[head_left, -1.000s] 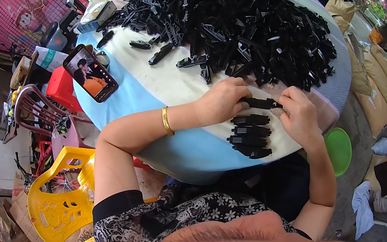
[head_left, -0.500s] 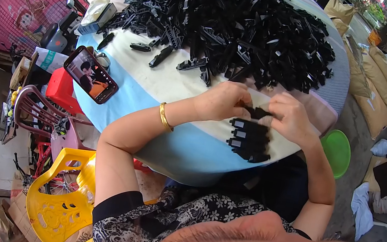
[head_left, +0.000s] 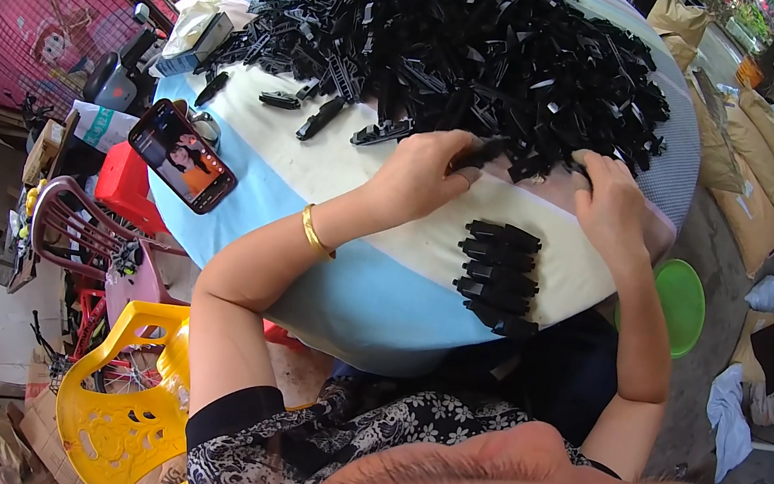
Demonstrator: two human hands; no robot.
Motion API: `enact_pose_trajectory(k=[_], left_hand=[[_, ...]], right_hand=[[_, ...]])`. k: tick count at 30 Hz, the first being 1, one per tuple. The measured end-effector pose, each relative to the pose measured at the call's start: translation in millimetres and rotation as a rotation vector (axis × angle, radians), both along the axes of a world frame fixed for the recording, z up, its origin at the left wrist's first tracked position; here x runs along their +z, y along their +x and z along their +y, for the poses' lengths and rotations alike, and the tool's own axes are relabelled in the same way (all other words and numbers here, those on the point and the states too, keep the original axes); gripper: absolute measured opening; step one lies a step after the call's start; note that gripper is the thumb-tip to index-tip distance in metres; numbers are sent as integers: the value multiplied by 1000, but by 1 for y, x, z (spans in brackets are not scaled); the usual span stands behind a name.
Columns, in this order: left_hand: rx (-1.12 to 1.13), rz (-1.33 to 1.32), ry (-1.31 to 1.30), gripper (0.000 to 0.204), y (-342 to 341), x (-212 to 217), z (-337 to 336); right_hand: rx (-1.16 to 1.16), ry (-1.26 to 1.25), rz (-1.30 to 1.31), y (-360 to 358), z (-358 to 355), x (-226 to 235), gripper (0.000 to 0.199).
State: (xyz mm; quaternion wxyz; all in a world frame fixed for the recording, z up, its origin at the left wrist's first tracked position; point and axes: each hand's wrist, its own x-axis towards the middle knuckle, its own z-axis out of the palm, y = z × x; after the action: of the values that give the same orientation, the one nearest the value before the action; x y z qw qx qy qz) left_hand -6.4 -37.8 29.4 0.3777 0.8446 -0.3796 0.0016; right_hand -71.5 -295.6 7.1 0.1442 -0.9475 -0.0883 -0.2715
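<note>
A round desk (head_left: 347,337) wears a soft cloth striped in blue, cream and pink. Over its far half spreads a tangled heap (head_left: 478,49) of hard black plastic parts, thin and slatted, some glossy. Toward the near right edge, narrow black pieces (head_left: 499,276) with stubby ends lie in a column, long axes left to right; the nearest slants, its right end closer to the edge. At the heap's near margin, the left hand (head_left: 426,175) and right hand (head_left: 609,211) curl their fingers; blur hides whether either grasps anything. One loose tapered piece (head_left: 322,117) points far-right.
</note>
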Motion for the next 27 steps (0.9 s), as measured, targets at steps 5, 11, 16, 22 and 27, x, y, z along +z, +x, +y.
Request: enact_pose_trajectory(k=[5, 11, 16, 22, 27], left_hand=[[-268, 19, -58, 23, -3, -18, -7], [-202, -71, 27, 22, -15, -26, -10], [-128, 60, 76, 20, -15, -22, -11], [-146, -66, -2, 17, -12, -28, -11], [-175, -91, -29, 17, -15, -27, -17]], right_hand=[[154, 503, 289, -18, 8, 17, 16], [269, 477, 560, -24, 28, 14, 14], [295, 119, 51, -20, 30, 9, 20], [311, 74, 200, -16, 18, 16, 18], [466, 150, 181, -4, 22, 8, 17]])
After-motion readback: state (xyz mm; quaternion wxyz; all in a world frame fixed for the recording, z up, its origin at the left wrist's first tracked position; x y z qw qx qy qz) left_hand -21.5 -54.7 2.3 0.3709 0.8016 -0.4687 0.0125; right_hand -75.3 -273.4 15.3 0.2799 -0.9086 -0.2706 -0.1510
